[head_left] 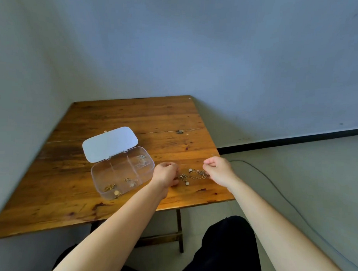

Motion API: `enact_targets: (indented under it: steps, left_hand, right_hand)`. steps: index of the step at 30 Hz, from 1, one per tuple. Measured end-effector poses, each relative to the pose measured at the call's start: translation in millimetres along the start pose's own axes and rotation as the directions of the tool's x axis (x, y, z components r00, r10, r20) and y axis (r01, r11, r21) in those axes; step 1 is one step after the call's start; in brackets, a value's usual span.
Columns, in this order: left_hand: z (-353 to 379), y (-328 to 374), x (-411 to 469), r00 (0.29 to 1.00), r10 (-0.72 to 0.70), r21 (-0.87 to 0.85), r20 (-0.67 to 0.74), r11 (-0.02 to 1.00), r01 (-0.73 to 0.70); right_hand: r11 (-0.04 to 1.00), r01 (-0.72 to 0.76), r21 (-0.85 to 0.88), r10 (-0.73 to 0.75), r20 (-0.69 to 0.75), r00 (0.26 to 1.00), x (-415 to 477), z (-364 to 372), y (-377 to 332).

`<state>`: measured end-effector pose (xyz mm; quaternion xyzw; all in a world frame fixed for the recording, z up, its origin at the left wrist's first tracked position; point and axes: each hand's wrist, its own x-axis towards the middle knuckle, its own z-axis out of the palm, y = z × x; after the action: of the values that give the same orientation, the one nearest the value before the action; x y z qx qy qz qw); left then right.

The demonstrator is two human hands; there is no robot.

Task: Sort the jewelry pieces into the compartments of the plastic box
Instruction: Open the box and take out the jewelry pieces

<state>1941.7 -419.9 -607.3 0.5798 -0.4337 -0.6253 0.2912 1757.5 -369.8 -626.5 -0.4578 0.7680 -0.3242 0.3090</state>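
Observation:
A clear plastic box [95, 176] with several compartments lies open on the wooden table [134, 117], its lid [110, 143] folded back. Gold pieces lie in the near compartments [113, 188] and a silvery piece in the far right one [141, 159]. To the right of the box a tangle of thin chains with small pale pendants [194, 175] rests on the table. My left hand [165, 174] is curled at the tangle's left end, fingertips pinching a chain. My right hand [219, 170] is closed at the tangle's right end, fingers on the chain.
The table stands in a corner against pale walls. Its right edge [223, 169] runs just under my right hand. A thin cable [274, 183] trails over the floor on the right. My dark-clad legs [227, 248] are below the table's near edge.

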Motion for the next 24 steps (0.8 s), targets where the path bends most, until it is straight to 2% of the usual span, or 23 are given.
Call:
enact_targets:
  steps: [3,8,12,14,16,19,21,24]
  left_hand:
    - [-13,12,-3,0.995,0.102,0.099,0.002,0.990,-0.102]
    - [-53,36,-12,0.950,0.313,0.203,-0.005,0.930,-0.306]
    - [-107,49,-16,0.939,0.342,0.234,-0.044,0.917,-0.323]
    - [-134,48,-16,0.940,0.340,0.347,-0.034,0.886,-0.308]
    - [-156,46,-15,0.938,0.345,0.580,0.024,0.760,-0.294]
    - [-180,39,-11,0.944,0.271,0.858,0.188,0.423,-0.293]
    - [-189,32,-7,0.954,0.199,0.926,0.223,0.261,-0.271]
    - [-192,26,-2,0.967,0.173,0.966,0.185,0.148,-0.211]
  right_hand:
    - [0.995,0.035,-0.096,-0.038,-0.036,0.999,2,-2,-6]
    - [0.988,0.119,-0.097,-0.125,-0.062,0.990,2,-2,-33]
    - [0.979,0.183,-0.095,-0.186,-0.029,0.982,-3,14,-53]
    - [0.975,0.209,-0.073,-0.208,0.016,0.978,-7,28,-62]
    - [0.970,0.239,-0.050,-0.236,0.065,0.970,-10,43,-72]
    - [0.957,0.286,-0.053,-0.277,0.130,0.952,-13,65,-88]
    - [0.943,0.321,-0.083,-0.303,0.177,0.936,-13,76,-97]
    - [0.914,0.386,-0.128,-0.341,0.275,0.899,-13,90,-111]
